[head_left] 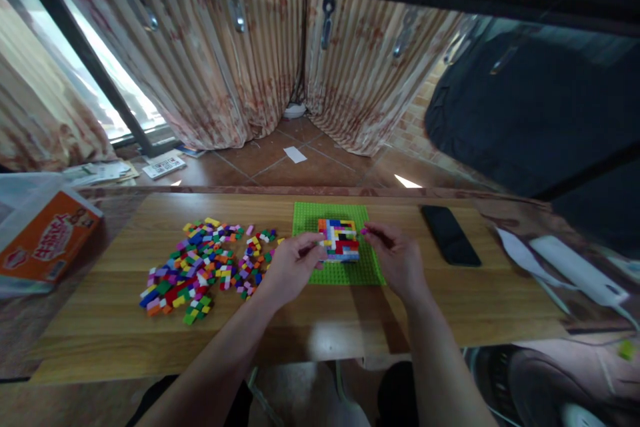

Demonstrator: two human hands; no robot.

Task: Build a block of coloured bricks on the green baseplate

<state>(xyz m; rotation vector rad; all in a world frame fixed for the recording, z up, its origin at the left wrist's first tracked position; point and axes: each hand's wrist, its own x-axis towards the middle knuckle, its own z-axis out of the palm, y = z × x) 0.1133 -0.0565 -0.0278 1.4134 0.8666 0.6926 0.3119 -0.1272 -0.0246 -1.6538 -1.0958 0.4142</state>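
A block of many-coloured toy bricks (343, 245) stands on a green studded baseplate (367, 273) in the middle of the wooden table. At the block's left side is my left hand (295, 261), thumb and forefinger pinched together; what lies between the tips is too small to make out. My right hand (399, 255), just right of the block, pinches a small magenta brick (365, 231) between thumb and forefinger. The magenta brick is apart from the block. Left of my left hand lies a spread pile of loose bricks (200, 263) in many colours.
A black phone (451, 235) lies on the wooden table (320, 340) to the right. Beyond the right end are a white power strip (577, 270) and paper. A clear plastic bin with an orange label (45, 240) stands at the left. Curtains (210, 67) hang behind.
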